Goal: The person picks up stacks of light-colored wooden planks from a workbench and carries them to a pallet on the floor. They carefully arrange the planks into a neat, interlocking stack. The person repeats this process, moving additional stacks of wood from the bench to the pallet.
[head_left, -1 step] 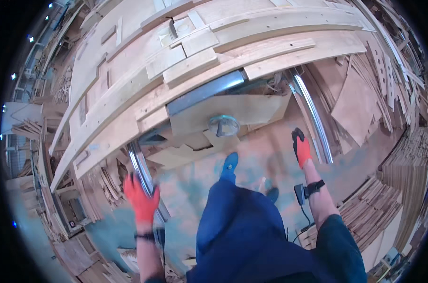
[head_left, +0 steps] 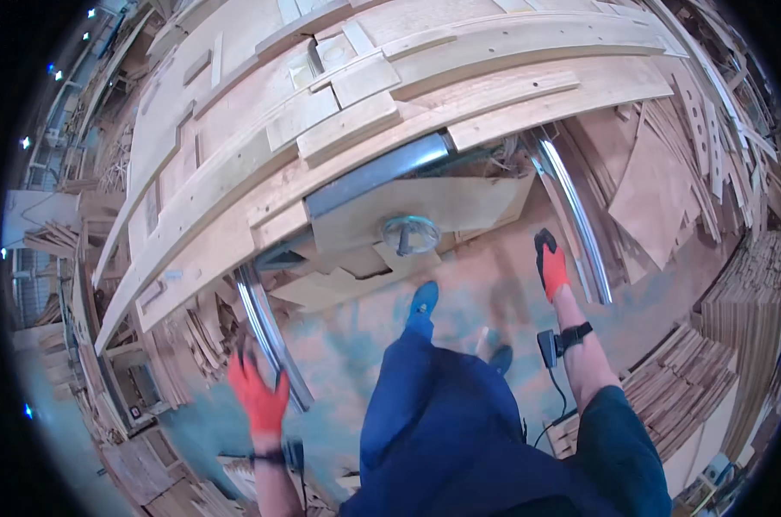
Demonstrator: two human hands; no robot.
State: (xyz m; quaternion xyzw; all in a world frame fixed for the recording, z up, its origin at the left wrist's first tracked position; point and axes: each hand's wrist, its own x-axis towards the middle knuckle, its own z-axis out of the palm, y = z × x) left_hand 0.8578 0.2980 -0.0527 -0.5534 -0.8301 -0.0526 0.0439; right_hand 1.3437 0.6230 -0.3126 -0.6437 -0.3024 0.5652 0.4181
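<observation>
My left hand [head_left: 259, 398], in a red glove with dark fingertips, is beside the left metal rail [head_left: 270, 336]. Its fingers are apart and nothing shows in them. Off to the right, my right hand [head_left: 551, 267], gloved in red and black, hangs in the air near the right metal rail [head_left: 577, 222] with its fingers loosely stretched and no object in it. Both rails stick out toward me from under a wooden workpiece bed [head_left: 528, 116] with long curved boards [head_left: 511, 53]. Between the rails, a round metal handwheel [head_left: 411, 234] sits under the bed's front edge.
Sheet offcuts [head_left: 339, 289] lie on the floor below the handwheel. Stacks of wood strips [head_left: 679, 388] and a tall pile of thin boards [head_left: 743, 302] stand on the right. Loose panels [head_left: 657, 207] lean beside the right rail. A wooden frame box [head_left: 136, 379] is at the left.
My left hand has drawn slightly back toward me. The scene has shifted a little in the picture; my right hand looks nearly unchanged.
</observation>
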